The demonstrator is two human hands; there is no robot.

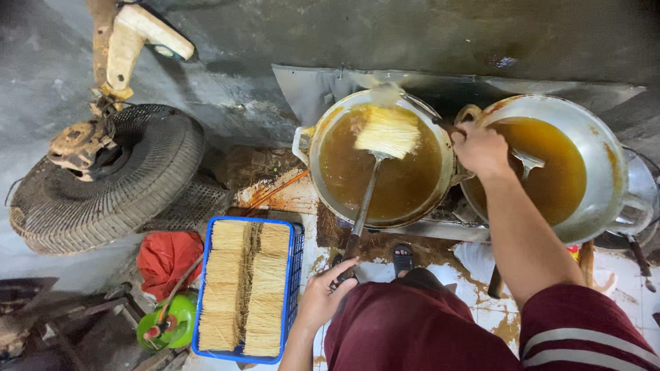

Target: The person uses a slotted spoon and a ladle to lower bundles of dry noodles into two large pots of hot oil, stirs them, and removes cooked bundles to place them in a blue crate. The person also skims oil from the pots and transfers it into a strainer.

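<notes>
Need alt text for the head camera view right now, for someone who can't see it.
Seen from above, the left hand holds a long-handled skimmer carrying a noodle block over a wok of brown oil, while the right hand grips a second utensil there. A blue crate of noodle blocks sits at left.

We are in a rough working kitchen for frying food in bulk. Two big woks (382, 165) of brown oil (550, 172) sit side by side on a stained, splattered floor (295, 196). A blue crate (245, 288) packed with noodle bundles (244, 275), a green gas cylinder (168, 328) and grimy concrete walls (385, 34) tell us this.
</notes>
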